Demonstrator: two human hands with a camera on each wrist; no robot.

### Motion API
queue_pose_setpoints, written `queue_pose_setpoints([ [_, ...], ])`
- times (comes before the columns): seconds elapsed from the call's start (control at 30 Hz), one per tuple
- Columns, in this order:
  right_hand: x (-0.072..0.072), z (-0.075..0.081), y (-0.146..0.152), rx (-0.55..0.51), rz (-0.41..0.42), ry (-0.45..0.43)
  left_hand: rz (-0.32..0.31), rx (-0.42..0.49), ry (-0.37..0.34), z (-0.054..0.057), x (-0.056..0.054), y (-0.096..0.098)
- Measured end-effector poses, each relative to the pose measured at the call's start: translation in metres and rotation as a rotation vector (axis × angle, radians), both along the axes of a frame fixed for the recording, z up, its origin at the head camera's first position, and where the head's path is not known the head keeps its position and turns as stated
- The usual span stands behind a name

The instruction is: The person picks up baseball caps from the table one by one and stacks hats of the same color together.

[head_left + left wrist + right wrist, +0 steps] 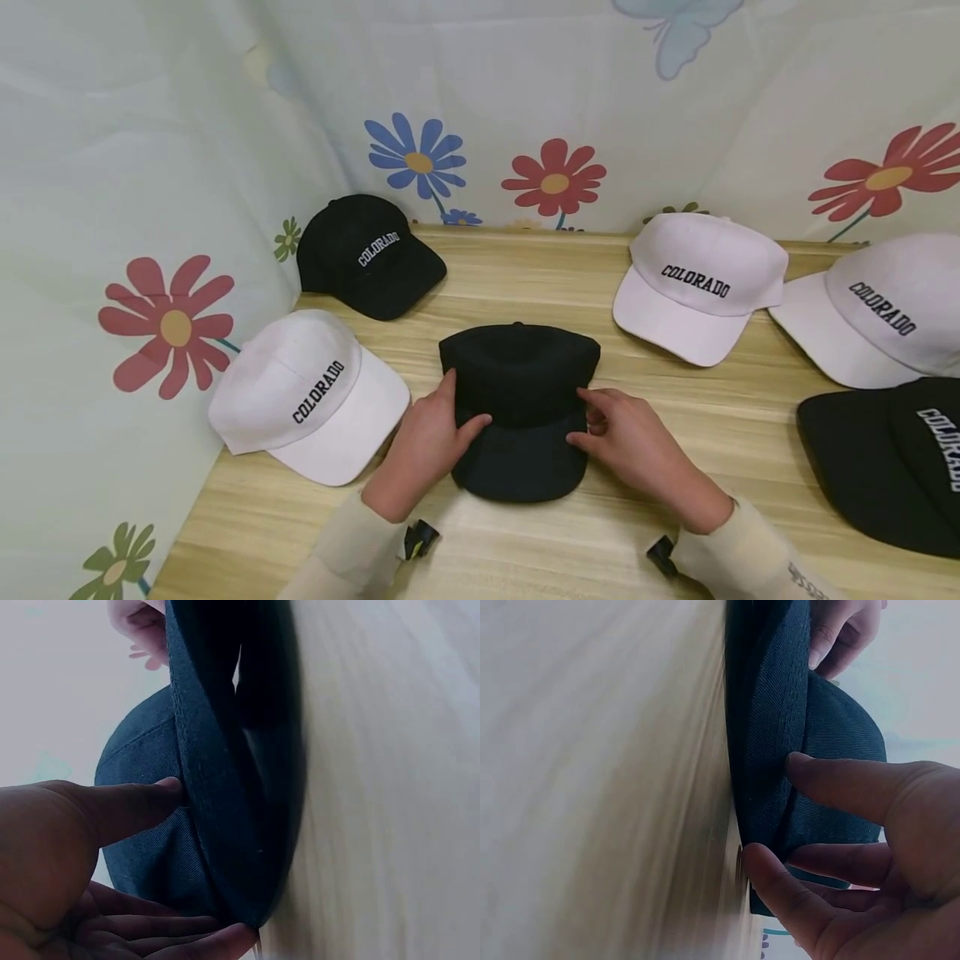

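Note:
A black baseball cap [519, 375] lies on the table in the middle of the head view, its brim [521, 471] toward me. No lettering shows on its crown, which dips at the top. At the cap's left side, my left hand [423, 442] holds it, the thumb [139, 806] lying on the seam between crown and brim and the other fingers along the side. Opposite, my right hand [630, 437] pinches the right side, thumb [847, 782] by the brim seam and fingertips at the lower edge.
White COLORADO caps stand at left [300, 383], back right [701, 275] and far right [892, 300]. Black COLORADO caps sit at back left [367, 250] and right edge [885, 467]. A flower-printed curtain [480, 75] hangs behind the wooden table [517, 550] and along its left.

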State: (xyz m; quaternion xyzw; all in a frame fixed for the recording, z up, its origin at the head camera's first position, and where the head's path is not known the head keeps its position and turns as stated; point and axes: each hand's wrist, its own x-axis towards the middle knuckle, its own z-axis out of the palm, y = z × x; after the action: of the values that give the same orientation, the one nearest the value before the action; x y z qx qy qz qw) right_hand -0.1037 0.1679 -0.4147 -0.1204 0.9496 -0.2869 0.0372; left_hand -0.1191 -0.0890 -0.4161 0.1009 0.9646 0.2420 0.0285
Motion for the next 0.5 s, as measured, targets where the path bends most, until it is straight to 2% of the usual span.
queue_pose_setpoints([
  [0.33,-0.0019,0.0007,0.0012,0.015,-0.003,-0.028,0.006,0.02,-0.013,0.0005,-0.0003,-0.0021],
  [0.5,-0.0034,0.0059,0.0034,0.019,-0.005,-0.056,0.008,0.038,-0.067,0.0023,-0.0011,-0.0053],
])
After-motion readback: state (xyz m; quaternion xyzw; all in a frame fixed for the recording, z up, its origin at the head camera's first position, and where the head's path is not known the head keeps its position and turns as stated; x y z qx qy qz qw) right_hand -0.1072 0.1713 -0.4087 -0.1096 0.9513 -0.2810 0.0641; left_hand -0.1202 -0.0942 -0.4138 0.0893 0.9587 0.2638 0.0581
